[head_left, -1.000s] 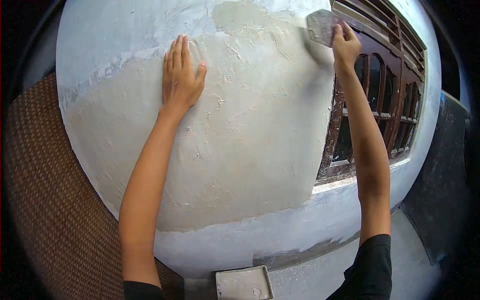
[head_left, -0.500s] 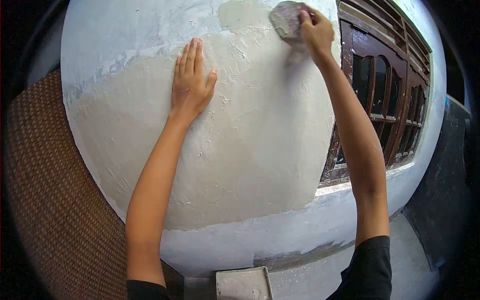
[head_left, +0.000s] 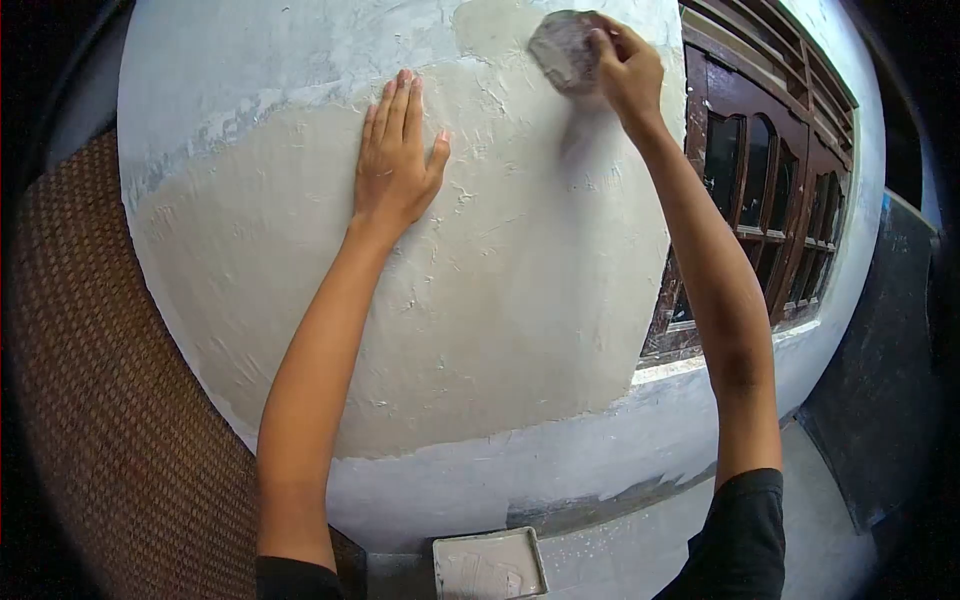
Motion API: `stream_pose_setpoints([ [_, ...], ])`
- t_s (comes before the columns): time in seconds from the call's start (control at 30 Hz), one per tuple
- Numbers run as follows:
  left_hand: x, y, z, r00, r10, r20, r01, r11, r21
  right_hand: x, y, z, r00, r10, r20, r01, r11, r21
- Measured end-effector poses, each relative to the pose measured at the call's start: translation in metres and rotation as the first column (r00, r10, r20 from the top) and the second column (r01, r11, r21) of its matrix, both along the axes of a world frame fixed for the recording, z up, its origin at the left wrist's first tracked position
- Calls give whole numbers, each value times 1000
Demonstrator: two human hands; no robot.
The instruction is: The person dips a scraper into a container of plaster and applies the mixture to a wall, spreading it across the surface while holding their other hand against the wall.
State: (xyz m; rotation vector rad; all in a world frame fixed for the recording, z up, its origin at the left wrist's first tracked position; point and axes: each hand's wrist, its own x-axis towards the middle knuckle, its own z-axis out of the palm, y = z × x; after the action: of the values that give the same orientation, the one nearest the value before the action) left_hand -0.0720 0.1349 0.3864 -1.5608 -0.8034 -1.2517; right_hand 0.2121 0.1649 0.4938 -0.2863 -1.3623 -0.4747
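My left hand lies flat against the wall, fingers stretched upward and thumb apart, on the beige plaster coat. Up at the right, my right hand pinches the edge of a flat, plaster-smeared scraper. The scraper is tilted close over the upper part of the coat and casts a soft shadow below it. Ridges and small lumps mark the plaster around both hands. Above the left hand the coat ends in a ragged border against bluish-white wall.
Right of the coat is a brown wooden window with dark panes and a pale sill. A tray of plaster rests on the floor below. Woven brown matting lines the left side, and a dark panel leans at the right.
My left hand appears slightly farther right on the wall. The scraper in my right hand has shifted a little left and its face has turned. The whole view has moved slightly.
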Motion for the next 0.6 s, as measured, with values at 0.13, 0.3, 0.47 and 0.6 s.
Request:
stream_pose_setpoints([
  [0.13, -2, -3, 1, 1000, -13, -3, 13, 1000, -16, 21, 25, 27, 915, 86, -395, -128, 989, -81],
  [0.3, -4, -5, 0, 999, -28, -18, 27, 999, -25, -14, 6, 15, 991, 14, -135, -19, 999, -40],
  [0.47, -7, -8, 2, 999, -30, -26, 29, 998, -50, 22, 14, 29, 824, -21, -566, 0, 999, -36],
  [0.6, -3, -8, 1, 999, -53, -11, 52, 997, -52, -22, -9, 7, 916, 161, -367, -196, 979, -59],
])
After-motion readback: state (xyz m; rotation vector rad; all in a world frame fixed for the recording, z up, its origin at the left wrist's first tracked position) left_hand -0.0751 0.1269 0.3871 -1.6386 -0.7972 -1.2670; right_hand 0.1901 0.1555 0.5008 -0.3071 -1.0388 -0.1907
